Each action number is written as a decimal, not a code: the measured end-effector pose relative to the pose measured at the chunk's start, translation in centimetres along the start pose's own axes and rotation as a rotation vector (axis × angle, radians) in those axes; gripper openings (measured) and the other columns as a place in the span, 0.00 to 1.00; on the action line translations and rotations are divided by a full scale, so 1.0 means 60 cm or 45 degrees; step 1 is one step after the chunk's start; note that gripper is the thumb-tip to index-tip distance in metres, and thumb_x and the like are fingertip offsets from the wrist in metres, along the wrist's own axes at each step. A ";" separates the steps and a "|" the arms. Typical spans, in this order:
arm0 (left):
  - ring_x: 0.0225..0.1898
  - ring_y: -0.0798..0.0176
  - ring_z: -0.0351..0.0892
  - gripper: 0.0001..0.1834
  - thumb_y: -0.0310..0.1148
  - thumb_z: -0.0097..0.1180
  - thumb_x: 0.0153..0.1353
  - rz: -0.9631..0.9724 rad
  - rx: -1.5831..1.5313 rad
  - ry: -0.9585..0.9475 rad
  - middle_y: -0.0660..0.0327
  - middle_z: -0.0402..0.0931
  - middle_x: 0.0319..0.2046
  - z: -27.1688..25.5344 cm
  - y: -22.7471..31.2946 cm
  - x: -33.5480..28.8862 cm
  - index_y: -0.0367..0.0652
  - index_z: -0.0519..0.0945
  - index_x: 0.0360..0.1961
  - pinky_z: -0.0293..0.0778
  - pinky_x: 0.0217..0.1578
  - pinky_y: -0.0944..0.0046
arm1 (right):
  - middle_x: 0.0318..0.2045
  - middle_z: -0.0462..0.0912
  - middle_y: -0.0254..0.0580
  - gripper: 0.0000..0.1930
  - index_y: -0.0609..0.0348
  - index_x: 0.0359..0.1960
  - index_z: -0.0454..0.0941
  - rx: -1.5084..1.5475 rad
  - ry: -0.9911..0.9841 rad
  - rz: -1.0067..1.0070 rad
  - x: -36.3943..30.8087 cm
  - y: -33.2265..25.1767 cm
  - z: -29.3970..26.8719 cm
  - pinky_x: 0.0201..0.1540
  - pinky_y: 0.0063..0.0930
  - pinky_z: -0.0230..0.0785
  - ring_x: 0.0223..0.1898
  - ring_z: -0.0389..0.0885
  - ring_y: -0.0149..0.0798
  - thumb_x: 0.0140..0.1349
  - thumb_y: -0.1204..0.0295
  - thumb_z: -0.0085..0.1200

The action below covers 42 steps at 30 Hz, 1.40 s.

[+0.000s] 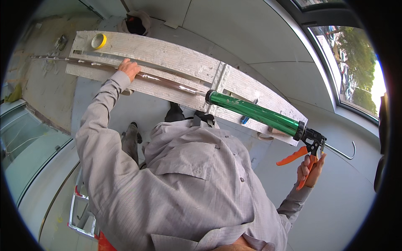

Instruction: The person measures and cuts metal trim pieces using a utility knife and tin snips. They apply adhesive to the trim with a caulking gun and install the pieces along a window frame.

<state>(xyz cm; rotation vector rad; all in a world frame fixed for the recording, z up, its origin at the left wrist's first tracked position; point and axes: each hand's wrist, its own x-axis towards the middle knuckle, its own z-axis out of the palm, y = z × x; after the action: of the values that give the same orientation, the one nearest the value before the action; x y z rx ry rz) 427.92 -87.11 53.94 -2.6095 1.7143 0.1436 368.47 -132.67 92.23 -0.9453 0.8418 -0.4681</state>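
A long thin strip (171, 85) with white blobs of what looks like sealant lies along a pale, smeared plank bench (176, 56). My left hand (130, 69) has its fingers bent around the strip at the bench's left part. In my right hand (310, 170), out to the right, is a caulking gun (255, 112) with a green tube and orange handles; the fingers wrap one handle. Its front end is over the strip's right part, and the nozzle is hard to make out. A hooked metal rod sticks out behind it.
A yellow tape roll (99, 41) sits on the bench's far left. Partly under the gun is a blue-handled tool (245, 119). Beyond the bench stands a bucket (137, 23). A window (351, 62) is at the right, a metal ladder (81, 213) at the lower left.
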 end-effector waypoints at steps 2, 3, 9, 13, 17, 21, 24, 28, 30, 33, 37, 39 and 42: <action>0.44 0.47 0.81 0.09 0.25 0.52 0.59 0.011 0.008 0.020 0.56 0.80 0.35 0.003 -0.001 0.000 0.49 0.83 0.37 0.70 0.61 0.45 | 0.22 0.75 0.39 0.28 0.58 0.54 0.73 -0.074 0.094 -0.042 -0.002 0.000 0.000 0.03 0.19 0.52 0.06 0.55 0.24 0.79 0.44 0.34; 0.44 0.47 0.81 0.09 0.25 0.53 0.59 0.009 0.001 0.017 0.56 0.80 0.35 0.004 -0.002 0.000 0.49 0.83 0.37 0.70 0.61 0.45 | 0.22 0.75 0.39 0.27 0.58 0.54 0.73 -0.055 0.079 -0.068 -0.004 0.000 0.004 0.03 0.19 0.52 0.06 0.55 0.24 0.80 0.46 0.34; 0.45 0.47 0.81 0.10 0.23 0.55 0.56 0.045 -0.044 0.009 0.55 0.80 0.35 0.006 -0.007 0.000 0.48 0.83 0.37 0.68 0.64 0.45 | 0.23 0.75 0.40 0.25 0.56 0.58 0.73 -0.351 0.158 -0.159 -0.024 -0.009 0.070 0.05 0.18 0.50 0.06 0.57 0.25 0.81 0.49 0.35; 0.46 0.48 0.81 0.12 0.22 0.58 0.53 0.055 -0.011 -0.079 0.55 0.80 0.37 0.008 -0.014 0.005 0.49 0.83 0.38 0.66 0.65 0.45 | 0.15 0.71 0.36 0.28 0.67 0.53 0.75 -0.656 0.164 -0.260 -0.033 -0.023 0.111 0.06 0.19 0.49 0.06 0.57 0.24 0.80 0.49 0.37; 0.49 0.48 0.80 0.14 0.24 0.62 0.51 0.052 0.016 -0.201 0.56 0.81 0.39 -0.007 -0.013 0.011 0.49 0.82 0.40 0.66 0.66 0.45 | 0.13 0.71 0.36 0.27 0.69 0.47 0.75 -0.818 -0.007 -0.362 -0.028 -0.032 0.125 0.08 0.18 0.51 0.06 0.59 0.23 0.80 0.52 0.38; 0.50 0.49 0.79 0.14 0.25 0.64 0.50 0.029 0.022 -0.292 0.56 0.81 0.39 -0.034 -0.004 0.018 0.49 0.82 0.40 0.65 0.66 0.46 | 0.15 0.75 0.38 0.27 0.68 0.42 0.75 -1.045 -0.136 -0.423 -0.036 -0.045 0.125 0.09 0.18 0.54 0.07 0.62 0.23 0.79 0.50 0.41; 0.49 0.49 0.81 0.13 0.23 0.58 0.54 0.042 0.005 -0.205 0.56 0.81 0.38 -0.039 -0.003 0.015 0.49 0.84 0.39 0.66 0.65 0.46 | 0.16 0.77 0.41 0.26 0.68 0.41 0.75 -1.008 -0.052 -0.476 -0.075 -0.046 0.124 0.10 0.18 0.54 0.08 0.65 0.24 0.77 0.51 0.43; 0.48 0.48 0.81 0.11 0.24 0.56 0.57 0.143 -0.034 -0.082 0.55 0.81 0.39 -0.023 -0.023 0.003 0.50 0.85 0.39 0.67 0.63 0.47 | 0.21 0.80 0.49 0.30 0.71 0.50 0.74 -0.807 -0.014 -0.787 -0.148 -0.040 0.106 0.10 0.17 0.56 0.09 0.67 0.27 0.73 0.47 0.46; 0.52 0.45 0.78 0.12 0.30 0.56 0.59 0.129 -0.089 -0.092 0.52 0.82 0.43 -0.015 -0.035 0.001 0.51 0.85 0.44 0.68 0.59 0.46 | 0.26 0.81 0.50 0.35 0.68 0.57 0.72 -0.659 0.673 -1.069 -0.198 -0.019 0.092 0.11 0.16 0.57 0.10 0.67 0.26 0.70 0.42 0.51; 0.53 0.44 0.76 0.17 0.26 0.63 0.52 0.172 -0.061 -0.098 0.52 0.80 0.50 -0.031 -0.039 0.016 0.48 0.84 0.45 0.70 0.56 0.48 | 0.25 0.81 0.44 0.32 0.69 0.64 0.72 -0.631 0.305 -1.149 -0.263 -0.037 0.061 0.12 0.17 0.58 0.11 0.67 0.25 0.69 0.54 0.60; 0.46 0.46 0.78 0.19 0.26 0.67 0.46 0.303 -0.209 -0.107 0.54 0.80 0.40 -0.095 -0.016 0.031 0.52 0.84 0.42 0.72 0.52 0.48 | 0.20 0.77 0.38 0.24 0.72 0.61 0.74 -0.574 0.611 -1.228 -0.378 -0.021 0.064 0.11 0.16 0.56 0.10 0.65 0.22 0.69 0.68 0.59; 0.45 0.46 0.79 0.19 0.27 0.68 0.46 0.375 -0.266 -0.080 0.55 0.80 0.38 -0.110 0.009 0.054 0.52 0.84 0.42 0.74 0.50 0.49 | 0.20 0.77 0.37 0.23 0.72 0.60 0.74 -0.580 0.796 -1.261 -0.427 -0.002 0.085 0.11 0.16 0.56 0.10 0.65 0.21 0.68 0.71 0.59; 0.42 0.46 0.80 0.19 0.28 0.68 0.46 0.458 -0.309 -0.069 0.55 0.80 0.37 -0.119 0.062 0.103 0.51 0.84 0.43 0.76 0.46 0.48 | 0.21 0.78 0.36 0.19 0.71 0.56 0.77 -0.501 1.044 -1.271 -0.490 0.037 0.083 0.11 0.16 0.56 0.11 0.66 0.21 0.66 0.73 0.59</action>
<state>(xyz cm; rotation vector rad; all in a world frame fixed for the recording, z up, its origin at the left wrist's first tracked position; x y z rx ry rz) 427.43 -94.73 60.68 -2.3848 2.2576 0.4485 354.74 -108.96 104.21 -1.5580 1.1725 -1.6739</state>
